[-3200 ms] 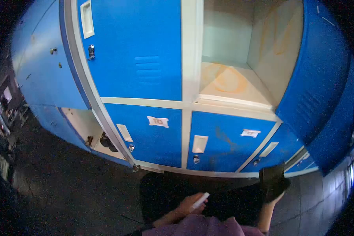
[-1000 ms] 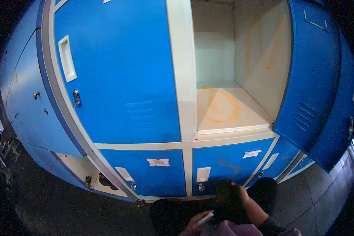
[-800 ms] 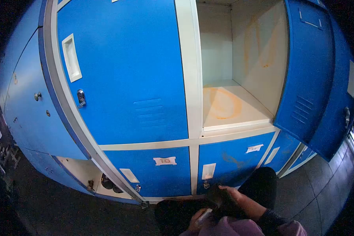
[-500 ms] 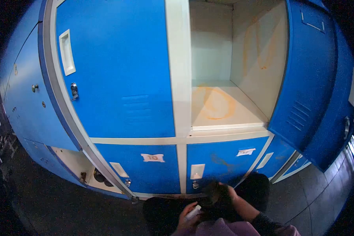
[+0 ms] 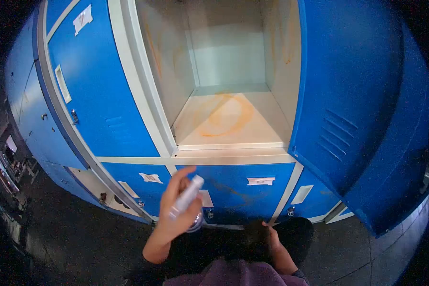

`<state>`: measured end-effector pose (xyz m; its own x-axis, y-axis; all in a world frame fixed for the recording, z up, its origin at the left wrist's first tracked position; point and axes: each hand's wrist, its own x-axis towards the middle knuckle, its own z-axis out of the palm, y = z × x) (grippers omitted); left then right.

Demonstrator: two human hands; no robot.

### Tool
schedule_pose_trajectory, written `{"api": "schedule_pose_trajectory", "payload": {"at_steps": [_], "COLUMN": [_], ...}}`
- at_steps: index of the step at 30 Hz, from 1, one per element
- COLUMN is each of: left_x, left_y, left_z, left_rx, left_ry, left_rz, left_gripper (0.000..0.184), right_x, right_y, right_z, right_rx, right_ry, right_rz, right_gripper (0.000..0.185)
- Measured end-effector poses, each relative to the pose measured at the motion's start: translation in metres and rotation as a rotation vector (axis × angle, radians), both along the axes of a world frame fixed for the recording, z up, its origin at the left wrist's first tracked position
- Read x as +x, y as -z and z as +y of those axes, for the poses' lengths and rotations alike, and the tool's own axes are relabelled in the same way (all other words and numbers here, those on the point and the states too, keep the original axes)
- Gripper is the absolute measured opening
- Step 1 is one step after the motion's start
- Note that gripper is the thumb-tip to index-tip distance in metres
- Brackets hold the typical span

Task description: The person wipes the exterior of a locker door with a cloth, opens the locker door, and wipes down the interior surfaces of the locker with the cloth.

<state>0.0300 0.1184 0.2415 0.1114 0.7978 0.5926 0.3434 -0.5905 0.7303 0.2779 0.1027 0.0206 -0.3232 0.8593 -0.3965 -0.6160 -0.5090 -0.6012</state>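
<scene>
My left hand is raised in front of the lower blue doors. It is wrapped round a small spray bottle with a white top, and one finger stretches over the nozzle. My right hand is low, close to my dark-clothed knee, with its fingers closed on a dark, soft-looking thing, perhaps a cloth; its outline is lost in shadow. Beyond both hands stands an open locker compartment, its pale floor and side walls smeared with orange-brown streaks.
The open blue locker door swings out on the right, its lower corner jutting over the dark floor. Closed blue doors stand at left and below, with paper labels. At lower left, an open compartment holds dark items.
My left hand has risen from my lap with the spray bottle. My view has turned right, bringing the open compartment to the middle. My right hand stays low.
</scene>
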Motion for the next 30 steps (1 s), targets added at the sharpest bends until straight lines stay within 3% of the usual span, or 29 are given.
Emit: {"api": "schedule_pose_trajectory", "payload": {"at_steps": [2,6,11,14,18,21,24,28,30], "left_x": [-0.002,0.000,-0.010,-0.008,-0.011,-0.017,-0.022,-0.025,-0.023], "left_y": [-0.010,-0.033,-0.049,-0.053,-0.056,-0.049,-0.042,-0.041,-0.040], "left_z": [0.007,0.001,-0.006,-0.005,-0.001,0.000,0.006,0.006,0.008], "left_rx": [-0.071,-0.235,-0.263,-0.214,-0.172,-0.061,0.016,0.024,-0.031], "left_ry": [0.038,0.051,0.050,0.013,0.002,-0.163,-0.163,-0.067,0.029], "left_rz": [-0.143,-0.348,-0.240,-0.235,-0.248,-0.077,-0.201,-0.019,-0.117], "left_gripper": [0.052,0.054,0.053,0.054,0.060,0.061,0.059,0.065,0.067], "right_x": [0.008,-0.010,-0.012,-0.010,-0.015,-0.013,-0.013,-0.015,-0.016], "right_y": [0.045,0.014,0.007,0.021,-0.002,0.006,0.028,0.028,0.027], "right_z": [0.017,0.018,0.023,0.024,0.024,0.026,0.036,0.036,0.036], "right_rx": [0.067,-0.025,-0.045,-0.055,-0.104,-0.070,-0.023,0.038,0.038], "right_ry": [-0.022,-0.022,-0.151,-0.103,-0.020,-0.037,-0.068,-0.166,-0.197], "right_rz": [0.136,0.093,-0.003,-0.019,-0.055,-0.076,-0.173,-0.096,-0.111], "right_gripper": [0.050,0.050,0.052,0.052,0.053,0.054,0.056,0.057,0.057]}}
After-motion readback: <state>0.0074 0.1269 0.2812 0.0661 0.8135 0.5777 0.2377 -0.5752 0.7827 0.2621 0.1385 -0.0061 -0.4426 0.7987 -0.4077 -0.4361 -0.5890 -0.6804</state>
